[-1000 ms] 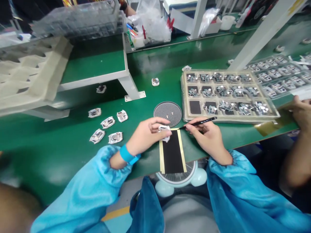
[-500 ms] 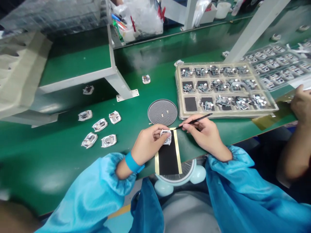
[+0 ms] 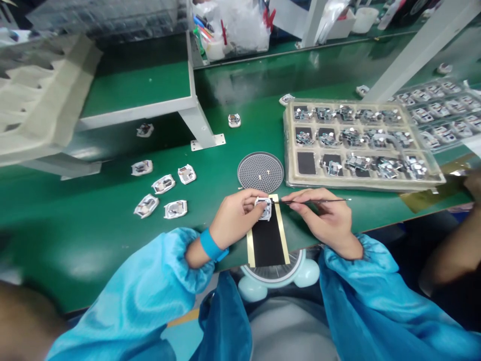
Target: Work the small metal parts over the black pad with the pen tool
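Observation:
My left hand (image 3: 238, 214) grips a small white device housing (image 3: 265, 213) with metallic parts inside, thumb on its face. It is held over a black mat strip (image 3: 268, 245) edged with yellow tape. My right hand (image 3: 326, 215) is closed around a thin black pen-like tool (image 3: 319, 201), held nearly level. The tool's tip points left and is at the right edge of the housing; whether it touches is too small to tell. Just beyond my hands lies a round grey perforated dish (image 3: 250, 173) with tiny pale pieces on it.
Several similar white housings (image 3: 176, 209) lie at left on the green bench (image 3: 210, 175). A compartment tray (image 3: 353, 183) of circuit boards stands at right, beside more trays of housings (image 3: 438, 110). A metal shelf leg (image 3: 203, 125) stands at back left. Another person's arm (image 3: 451, 245) is at far right.
The black tool has swung from a slant to nearly level, with its tip now at the housing. My right hand has turned slightly. The whole view has shifted a little to the left.

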### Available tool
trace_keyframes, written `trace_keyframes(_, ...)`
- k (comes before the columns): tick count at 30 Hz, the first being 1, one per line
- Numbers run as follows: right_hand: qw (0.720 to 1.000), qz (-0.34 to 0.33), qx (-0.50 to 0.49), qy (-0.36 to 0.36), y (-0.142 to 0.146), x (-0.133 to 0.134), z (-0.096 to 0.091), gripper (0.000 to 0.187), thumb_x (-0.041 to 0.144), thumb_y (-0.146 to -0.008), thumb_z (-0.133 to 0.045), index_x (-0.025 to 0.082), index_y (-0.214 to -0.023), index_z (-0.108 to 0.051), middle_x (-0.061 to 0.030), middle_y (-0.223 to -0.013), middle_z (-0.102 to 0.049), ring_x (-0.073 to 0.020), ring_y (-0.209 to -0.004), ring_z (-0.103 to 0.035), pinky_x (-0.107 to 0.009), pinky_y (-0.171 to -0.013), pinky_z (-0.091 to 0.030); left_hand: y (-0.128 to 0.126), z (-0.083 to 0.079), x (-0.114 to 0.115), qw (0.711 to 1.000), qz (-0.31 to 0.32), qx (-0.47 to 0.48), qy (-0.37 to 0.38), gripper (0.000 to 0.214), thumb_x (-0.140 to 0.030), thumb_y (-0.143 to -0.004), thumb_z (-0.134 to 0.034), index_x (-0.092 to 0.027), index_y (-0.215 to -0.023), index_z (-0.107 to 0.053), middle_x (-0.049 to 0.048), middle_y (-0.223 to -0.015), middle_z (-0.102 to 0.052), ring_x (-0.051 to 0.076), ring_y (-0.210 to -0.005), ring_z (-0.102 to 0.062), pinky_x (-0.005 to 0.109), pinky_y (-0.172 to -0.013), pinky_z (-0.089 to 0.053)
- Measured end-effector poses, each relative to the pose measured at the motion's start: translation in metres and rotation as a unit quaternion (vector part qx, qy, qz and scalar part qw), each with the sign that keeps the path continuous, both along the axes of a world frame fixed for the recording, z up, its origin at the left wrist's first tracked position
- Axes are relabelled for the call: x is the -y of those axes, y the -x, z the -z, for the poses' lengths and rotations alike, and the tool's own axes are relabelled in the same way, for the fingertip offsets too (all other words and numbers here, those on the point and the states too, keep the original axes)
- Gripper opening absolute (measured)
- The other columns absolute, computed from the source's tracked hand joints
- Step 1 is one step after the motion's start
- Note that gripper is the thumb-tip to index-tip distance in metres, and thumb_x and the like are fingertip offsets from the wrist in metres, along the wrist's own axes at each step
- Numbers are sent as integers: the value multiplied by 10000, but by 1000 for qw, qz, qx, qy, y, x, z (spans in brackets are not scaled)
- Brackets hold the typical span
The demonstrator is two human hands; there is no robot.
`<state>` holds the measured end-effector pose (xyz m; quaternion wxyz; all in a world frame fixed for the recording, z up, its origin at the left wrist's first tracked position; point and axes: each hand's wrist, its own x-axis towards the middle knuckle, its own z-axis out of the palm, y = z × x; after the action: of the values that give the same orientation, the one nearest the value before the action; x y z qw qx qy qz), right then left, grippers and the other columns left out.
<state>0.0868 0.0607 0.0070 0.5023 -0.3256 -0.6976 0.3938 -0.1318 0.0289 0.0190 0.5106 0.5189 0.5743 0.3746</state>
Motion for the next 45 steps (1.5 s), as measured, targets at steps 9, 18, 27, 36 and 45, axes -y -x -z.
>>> trace_keyframes(9,999,-4,49,-15,1,2,-5,157,134,-876,-732,245,-987,-721,-54,-996,-797,-236,-958,-764,-431,-879,-631,0,-1,0,1000,-6,13,3,237,-272,-869,-702,-151,-1072,-714,74,-922,-794,180,-794,-753,257,-693,-589)
trace_keyframes(18,999,-6,35,-23,0,6,-5,228,125,-854,-749,263,-1026,-692,-51,-984,-786,-246,-945,-755,-445,-860,-629,-2,-7,1,999,-19,38,11,252,-280,-881,-695,-139,-1087,-725,78,-933,-798,184,-824,-754,241,-669,-589)
trace_keyframes(27,997,-18,44,62,-5,3,-4,100,220,-886,-746,240,-971,-699,-53,-970,-791,-233,-948,-758,-423,-902,-610,0,-7,3,998,-40,55,9,304,-339,-902,-692,-142,-1124,-757,90,-967,-803,192,-813,-750,229,-576,-570)
trace_keyframes(36,981,-94,-51,162,-27,-3,-27,250,453,-992,-584,236,-873,-622,-61,-866,-775,-230,-816,-743,-422,-788,-595,7,-9,0,997,-43,68,8,381,-398,-861,-741,-140,-1141,-748,100,-942,-795,166,-724,-716,211,-534,-551)
trace_keyframes(45,901,149,407,-24,-77,-68,-74,228,448,-885,-708,229,-900,-767,-6,-641,-658,-183,-566,-567,-321,-567,-380,12,-12,2,995,-30,100,-6,442,-315,-762,-839,-133,-1141,-703,77,-973,-764,160,-829,-742,268,-791,-620)
